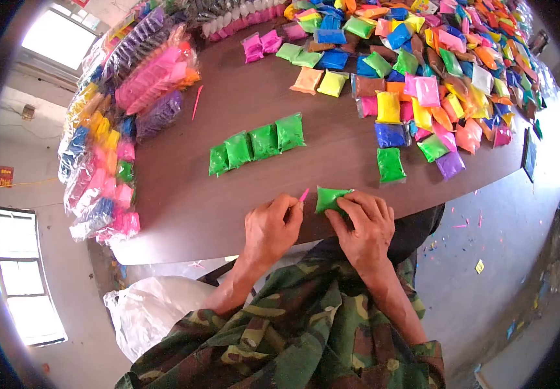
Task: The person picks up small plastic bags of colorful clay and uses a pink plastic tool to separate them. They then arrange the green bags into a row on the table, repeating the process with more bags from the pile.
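Near the table's front edge, my left hand (271, 227) is closed around a small pink plastic stick (304, 194), whose tip pokes out past the fingers. Just to its right, my right hand (365, 227) grips a green packet (329, 199) by its right side, thumb and fingers pressed on it. The stick's tip and the packet are a little apart. Farther back, several green packets (264, 141) lie side by side in an overlapping row. One more green packet (391, 165) rests on the table to the right of my hands.
A large heap of mixed-colour packets (422, 91) covers the right and back of the brown table (183, 194). Bagged bundles of packets (157, 78) line the left edge. Another pink stick (197, 102) lies at the back left. A white plastic bag (157, 311) stands below the table.
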### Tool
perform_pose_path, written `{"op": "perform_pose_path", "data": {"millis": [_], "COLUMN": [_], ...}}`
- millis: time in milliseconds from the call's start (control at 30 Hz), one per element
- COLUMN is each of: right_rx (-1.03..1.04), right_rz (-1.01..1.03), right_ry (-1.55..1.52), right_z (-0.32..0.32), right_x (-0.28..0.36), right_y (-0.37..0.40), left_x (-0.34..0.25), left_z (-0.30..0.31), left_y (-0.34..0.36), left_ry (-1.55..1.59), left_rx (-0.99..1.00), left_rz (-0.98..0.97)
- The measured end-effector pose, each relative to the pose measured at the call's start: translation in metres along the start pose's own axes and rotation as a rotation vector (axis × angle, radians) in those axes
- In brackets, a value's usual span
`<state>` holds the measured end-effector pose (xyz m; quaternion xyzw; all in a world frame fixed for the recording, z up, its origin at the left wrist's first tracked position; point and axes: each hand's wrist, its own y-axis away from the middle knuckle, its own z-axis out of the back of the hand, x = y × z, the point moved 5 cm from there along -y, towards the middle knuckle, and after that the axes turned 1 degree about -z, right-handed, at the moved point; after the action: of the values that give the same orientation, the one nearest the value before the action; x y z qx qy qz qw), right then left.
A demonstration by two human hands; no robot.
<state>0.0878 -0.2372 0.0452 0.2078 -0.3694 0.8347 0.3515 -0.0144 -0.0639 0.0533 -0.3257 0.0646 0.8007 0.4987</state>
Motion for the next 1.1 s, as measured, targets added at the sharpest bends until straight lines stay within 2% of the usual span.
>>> {"op": "perform_pose_path", "data": {"millis": [67,167,367,467,567,700,967,1100], "right_rx": [0.011,0.015,0.025,0.079,0.109,0.337,0.328,0.315], "right_rz": [-0.009,0.003,-0.004,0.023,0.129,0.138,0.189,0.222], "right_ry": [0.001,0.009,0.008,0.114,0.184,0.2,0.151,0.182], "right_z": [0.001,0.001,0.001,0.009,0.014,-0.007,-0.011,-0.007], "right_x": [0.0,0.001,0.001,0.015,0.032,0.04,0.028,0.029], "right_y": [0.0,-0.002,0.0,0.0,0.004,0.015,0.015,0.016], "left_x": [-0.011,-0.012,0.005,0.014,0.03,0.031,0.03,0.037], "left_z": [0.001,-0.008,0.004,0.006,0.012,0.016,0.014,0.014], "left_y": [0.005,0.012,0.012,0.016,0.012,0.01,0.009,0.012], "left_ry": [0.112,0.071,0.071,0.076,0.08,0.115,0.15,0.181], "left_rx": [-0.007,0.005,0.031,-0.083,-0.134,-0.124,-0.176,-0.181], "left_rz": [0.01,-0.035,0.045,0.021,0.078,0.087,0.0,0.048]}}
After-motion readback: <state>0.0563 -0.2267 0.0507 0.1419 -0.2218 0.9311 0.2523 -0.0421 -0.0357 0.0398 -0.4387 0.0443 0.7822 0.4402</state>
